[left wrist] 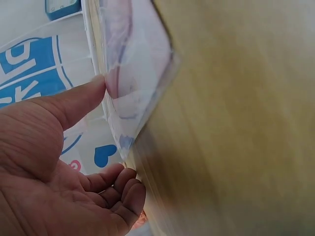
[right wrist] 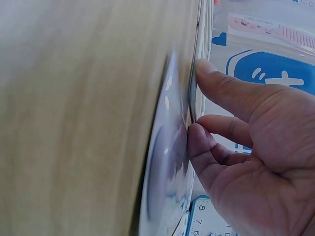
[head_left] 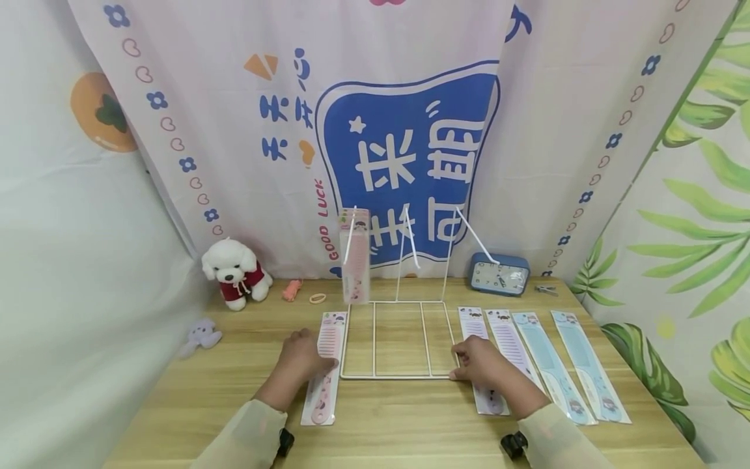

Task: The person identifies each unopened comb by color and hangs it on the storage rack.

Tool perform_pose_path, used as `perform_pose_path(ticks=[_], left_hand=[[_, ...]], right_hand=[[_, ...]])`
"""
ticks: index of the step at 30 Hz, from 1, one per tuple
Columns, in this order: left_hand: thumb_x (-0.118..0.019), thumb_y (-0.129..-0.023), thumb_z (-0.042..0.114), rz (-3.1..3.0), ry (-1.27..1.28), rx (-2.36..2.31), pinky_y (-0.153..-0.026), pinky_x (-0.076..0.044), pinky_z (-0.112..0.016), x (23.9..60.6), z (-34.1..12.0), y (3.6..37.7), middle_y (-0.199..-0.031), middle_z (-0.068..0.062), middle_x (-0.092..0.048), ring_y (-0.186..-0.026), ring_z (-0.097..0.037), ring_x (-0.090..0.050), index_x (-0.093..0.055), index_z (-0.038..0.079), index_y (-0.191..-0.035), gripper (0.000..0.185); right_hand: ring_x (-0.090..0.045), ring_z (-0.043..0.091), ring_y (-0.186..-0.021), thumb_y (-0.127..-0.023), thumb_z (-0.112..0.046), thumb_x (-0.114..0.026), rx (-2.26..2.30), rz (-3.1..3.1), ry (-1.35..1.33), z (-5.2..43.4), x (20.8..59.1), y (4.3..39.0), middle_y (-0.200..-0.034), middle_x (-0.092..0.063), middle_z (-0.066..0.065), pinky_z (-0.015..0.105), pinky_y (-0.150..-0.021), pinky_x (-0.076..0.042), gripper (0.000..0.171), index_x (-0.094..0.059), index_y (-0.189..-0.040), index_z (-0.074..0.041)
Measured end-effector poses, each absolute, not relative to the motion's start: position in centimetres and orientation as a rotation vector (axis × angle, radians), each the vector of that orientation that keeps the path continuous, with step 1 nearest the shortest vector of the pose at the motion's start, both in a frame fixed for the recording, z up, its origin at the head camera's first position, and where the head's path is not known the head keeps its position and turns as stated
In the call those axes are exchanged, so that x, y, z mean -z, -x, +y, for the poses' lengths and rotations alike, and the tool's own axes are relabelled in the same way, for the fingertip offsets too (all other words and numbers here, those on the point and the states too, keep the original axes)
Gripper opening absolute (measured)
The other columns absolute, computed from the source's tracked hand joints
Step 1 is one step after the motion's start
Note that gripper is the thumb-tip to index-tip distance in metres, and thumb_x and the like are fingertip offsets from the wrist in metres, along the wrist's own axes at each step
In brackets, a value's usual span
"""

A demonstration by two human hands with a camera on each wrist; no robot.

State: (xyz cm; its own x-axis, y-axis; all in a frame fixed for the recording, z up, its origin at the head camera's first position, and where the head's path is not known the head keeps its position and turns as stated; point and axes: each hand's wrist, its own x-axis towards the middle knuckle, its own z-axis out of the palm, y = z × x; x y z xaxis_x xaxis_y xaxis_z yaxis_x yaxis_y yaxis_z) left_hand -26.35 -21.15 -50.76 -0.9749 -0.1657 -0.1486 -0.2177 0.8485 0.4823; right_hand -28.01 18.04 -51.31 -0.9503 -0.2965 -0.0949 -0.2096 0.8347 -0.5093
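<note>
A white wire display rack (head_left: 402, 376) with three long hooks stands on the table. Packaged pink combs (head_left: 355, 273) hang from its left hook. At the rack's right front corner, my right hand (head_left: 483, 365) pinches the wire frame (right wrist: 195, 93) between thumb and fingers, over a packaged purple comb (head_left: 473, 324). My left hand (head_left: 300, 357) lies across a packaged pink comb (head_left: 321, 404) flat beside the rack's left side. Its thumb touches the clear sleeve (left wrist: 142, 64) near the rack, and the other fingers are loosely bent at the sleeve's far side.
Another packaged purple comb (head_left: 508, 339) and two packaged blue combs (head_left: 547, 361) lie at the right. Behind them are a blue alarm clock (head_left: 499, 275) and a small clip (head_left: 546, 290). A plush dog (head_left: 234, 270), purple octopus toy (head_left: 202, 335), orange bundle (head_left: 291, 290) and yellow band (head_left: 318, 298) sit left.
</note>
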Motion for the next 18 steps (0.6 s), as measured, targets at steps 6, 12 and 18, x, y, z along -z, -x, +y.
perform_pose_path(ticks=[6,12,18], left_hand=[[-0.095,-0.081,0.021,2.941,0.312,-0.717,-0.106,-0.056,-0.061,50.5,-21.8,26.0,-0.126,-0.039,-0.061,-0.113,-0.047,-0.062,-0.049,-0.024,-0.139,0.087],[-0.088,-0.082,0.018,2.987,0.291,-0.571,-0.088,-0.062,-0.057,51.8,-23.9,26.9,-0.102,-0.031,-0.067,-0.093,-0.043,-0.068,-0.057,-0.019,-0.122,0.062],[-0.08,-0.083,0.008,2.934,0.308,-0.616,-0.083,-0.062,-0.054,50.4,-24.5,25.8,-0.099,-0.028,-0.068,-0.085,-0.036,-0.065,-0.055,-0.02,-0.122,0.054]], right_hand=[[-0.053,0.018,-0.086,-0.083,-0.019,-0.097,0.788,2.838,0.385,18.1,51.3,27.9,-0.092,-0.058,0.004,0.035,-0.077,-0.047,0.057,-0.077,-0.132,0.0],[-0.05,0.018,-0.083,-0.083,-0.019,-0.096,0.776,2.845,0.408,18.1,51.1,27.8,-0.087,-0.054,0.005,0.035,-0.075,-0.043,0.037,-0.079,-0.113,-0.006],[-0.05,0.018,-0.082,-0.083,-0.018,-0.096,0.771,2.856,0.429,18.1,51.2,27.9,-0.084,-0.053,0.004,0.034,-0.074,-0.042,0.033,-0.078,-0.107,-0.005]])
